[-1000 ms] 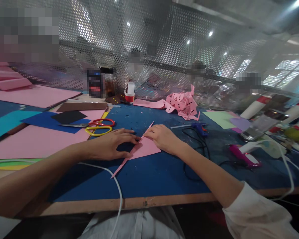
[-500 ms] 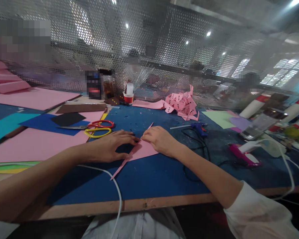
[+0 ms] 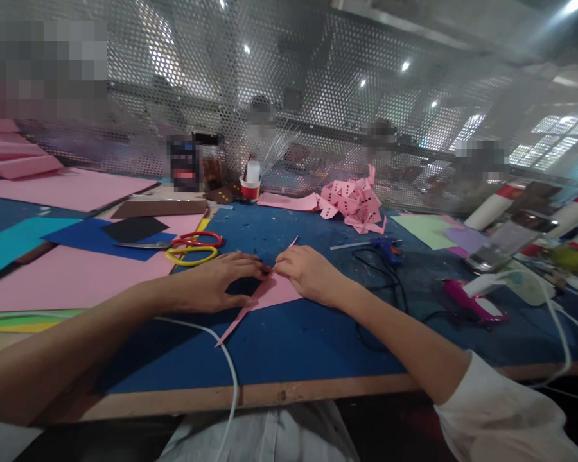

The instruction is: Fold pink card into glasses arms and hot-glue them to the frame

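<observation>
On the blue work surface (image 3: 289,346) lies a piece of pink paper (image 3: 274,292) with a narrow strip folded up along its slanting edge. My left hand (image 3: 226,282) has its thumb and fingertips closed on the left side of that fold. At the fold's upper part, my right hand (image 3: 308,269) pinches the paper with bent fingers. The fingertips of both hands nearly meet there. Beyond my left wrist rest scissors (image 3: 195,247) with one red and one yellow handle loop.
Pink sheets (image 3: 77,276) and coloured papers spread at left. Folded pink pieces with black dots (image 3: 351,202) pile up at the back. A blue glue gun (image 3: 388,249), its black cord and a magenta device (image 3: 474,301) lie at right. A white cable (image 3: 231,372) crosses the front edge.
Both hands keep their grip on the pink paper's fold, with hardly any movement. The whole view has shifted very slightly.
</observation>
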